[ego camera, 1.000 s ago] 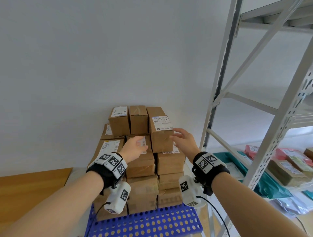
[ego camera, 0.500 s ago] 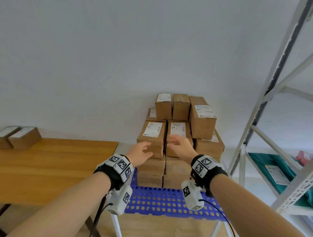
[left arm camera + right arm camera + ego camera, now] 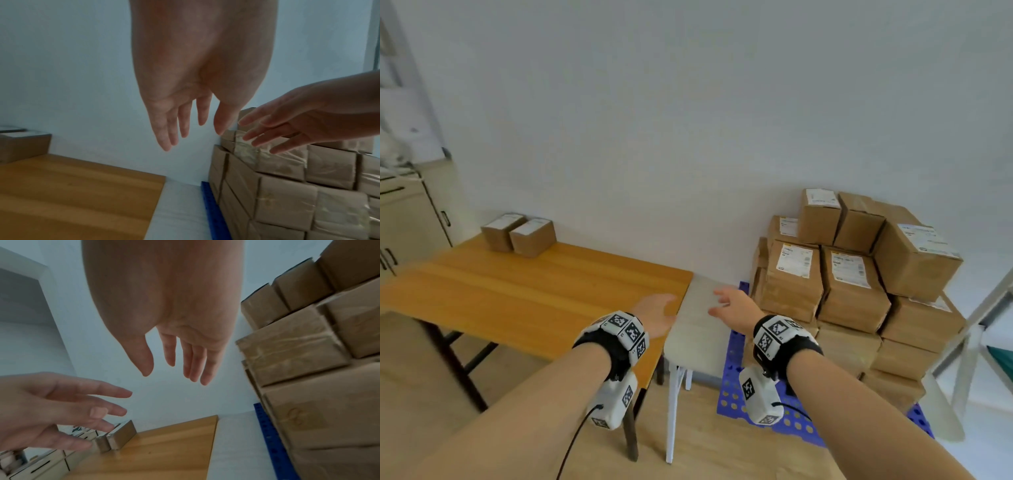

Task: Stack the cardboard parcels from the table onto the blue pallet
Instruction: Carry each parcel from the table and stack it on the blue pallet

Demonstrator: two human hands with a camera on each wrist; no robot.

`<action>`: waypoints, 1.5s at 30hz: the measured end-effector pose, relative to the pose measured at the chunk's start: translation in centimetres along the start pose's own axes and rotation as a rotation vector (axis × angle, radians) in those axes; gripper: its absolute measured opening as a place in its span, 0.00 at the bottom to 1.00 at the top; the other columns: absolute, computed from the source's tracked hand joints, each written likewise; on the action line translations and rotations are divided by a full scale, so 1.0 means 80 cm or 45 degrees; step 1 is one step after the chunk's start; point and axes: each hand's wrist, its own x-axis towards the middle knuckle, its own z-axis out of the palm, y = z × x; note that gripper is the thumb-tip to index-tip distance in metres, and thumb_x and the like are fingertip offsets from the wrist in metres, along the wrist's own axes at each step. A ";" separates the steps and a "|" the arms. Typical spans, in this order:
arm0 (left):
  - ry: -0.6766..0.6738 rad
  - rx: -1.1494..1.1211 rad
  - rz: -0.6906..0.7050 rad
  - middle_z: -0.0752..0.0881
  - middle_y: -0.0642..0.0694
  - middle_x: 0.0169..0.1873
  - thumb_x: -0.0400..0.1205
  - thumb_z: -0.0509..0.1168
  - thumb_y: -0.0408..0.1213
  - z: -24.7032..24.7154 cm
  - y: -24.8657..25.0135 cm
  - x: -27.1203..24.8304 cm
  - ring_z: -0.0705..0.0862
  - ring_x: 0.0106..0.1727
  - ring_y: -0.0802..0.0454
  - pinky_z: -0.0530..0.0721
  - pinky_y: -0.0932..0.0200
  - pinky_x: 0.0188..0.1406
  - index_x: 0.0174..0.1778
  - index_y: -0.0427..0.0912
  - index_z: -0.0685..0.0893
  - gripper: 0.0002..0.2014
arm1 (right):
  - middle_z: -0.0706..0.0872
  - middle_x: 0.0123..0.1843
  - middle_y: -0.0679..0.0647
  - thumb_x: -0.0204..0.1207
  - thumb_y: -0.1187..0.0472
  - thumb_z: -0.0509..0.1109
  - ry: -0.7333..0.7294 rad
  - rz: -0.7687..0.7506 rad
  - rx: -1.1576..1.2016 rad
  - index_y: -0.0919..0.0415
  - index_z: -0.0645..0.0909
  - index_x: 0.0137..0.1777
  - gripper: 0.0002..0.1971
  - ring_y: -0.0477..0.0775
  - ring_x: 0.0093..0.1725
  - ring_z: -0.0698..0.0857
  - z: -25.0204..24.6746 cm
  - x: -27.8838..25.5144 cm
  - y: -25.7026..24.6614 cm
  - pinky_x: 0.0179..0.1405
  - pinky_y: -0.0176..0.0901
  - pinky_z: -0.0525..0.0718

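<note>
Two cardboard parcels [image 3: 518,236] stand side by side at the far left corner of the wooden table [image 3: 517,294], also seen in the right wrist view as parcels [image 3: 121,436]. A tall stack of parcels [image 3: 852,284] sits on the blue pallet [image 3: 732,387] at the right. My left hand [image 3: 657,313] hovers over the table's right edge with fingers straight and empty. My right hand [image 3: 732,303] floats beside it, just left of the stack, fingers spread and holding nothing. In the wrist views the left hand [image 3: 185,126] and right hand [image 3: 174,366] show bare palms.
A small white side table [image 3: 702,329] fills the gap between the wooden table and the pallet. A beige cabinet [image 3: 407,219] stands at the far left. A grey metal shelf post [image 3: 983,329] rises to the right of the stack. A white wall runs behind everything.
The view has swung left, away from the stack. Both hands left the stacked parcels and moved left to hover near the wooden table's right edge, still empty.
</note>
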 end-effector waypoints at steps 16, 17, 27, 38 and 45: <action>-0.030 0.141 -0.201 0.66 0.48 0.79 0.87 0.56 0.44 -0.113 -0.281 -0.035 0.69 0.77 0.48 0.69 0.55 0.74 0.80 0.46 0.62 0.25 | 0.64 0.81 0.57 0.83 0.54 0.61 -0.233 -0.044 -0.384 0.57 0.59 0.82 0.28 0.58 0.78 0.67 0.213 0.080 -0.184 0.73 0.49 0.70; -0.035 0.116 -0.215 0.66 0.47 0.79 0.87 0.56 0.44 -0.117 -0.291 -0.034 0.68 0.77 0.48 0.68 0.55 0.75 0.80 0.45 0.62 0.25 | 0.64 0.81 0.57 0.83 0.54 0.61 -0.242 -0.046 -0.390 0.57 0.59 0.82 0.28 0.58 0.78 0.67 0.223 0.087 -0.192 0.73 0.48 0.70; -0.041 0.037 -0.318 0.70 0.46 0.77 0.87 0.56 0.44 -0.151 -0.407 0.006 0.75 0.72 0.47 0.75 0.52 0.70 0.80 0.46 0.62 0.25 | 0.64 0.81 0.55 0.84 0.53 0.61 -0.377 -0.086 -0.395 0.54 0.59 0.82 0.28 0.57 0.75 0.71 0.316 0.187 -0.254 0.65 0.46 0.74; -0.054 0.005 -0.498 0.72 0.47 0.75 0.86 0.57 0.43 -0.226 -0.539 0.107 0.79 0.66 0.48 0.79 0.56 0.63 0.79 0.46 0.65 0.24 | 0.66 0.80 0.57 0.84 0.57 0.60 -0.471 -0.049 -0.271 0.58 0.60 0.81 0.26 0.59 0.73 0.74 0.385 0.361 -0.322 0.67 0.49 0.76; -0.063 -0.084 -0.562 0.75 0.44 0.71 0.87 0.56 0.41 -0.257 -0.604 0.158 0.78 0.33 0.56 0.75 0.67 0.27 0.79 0.46 0.65 0.23 | 0.66 0.80 0.58 0.84 0.59 0.60 -0.459 0.016 -0.090 0.59 0.61 0.81 0.26 0.58 0.74 0.73 0.415 0.445 -0.352 0.64 0.45 0.76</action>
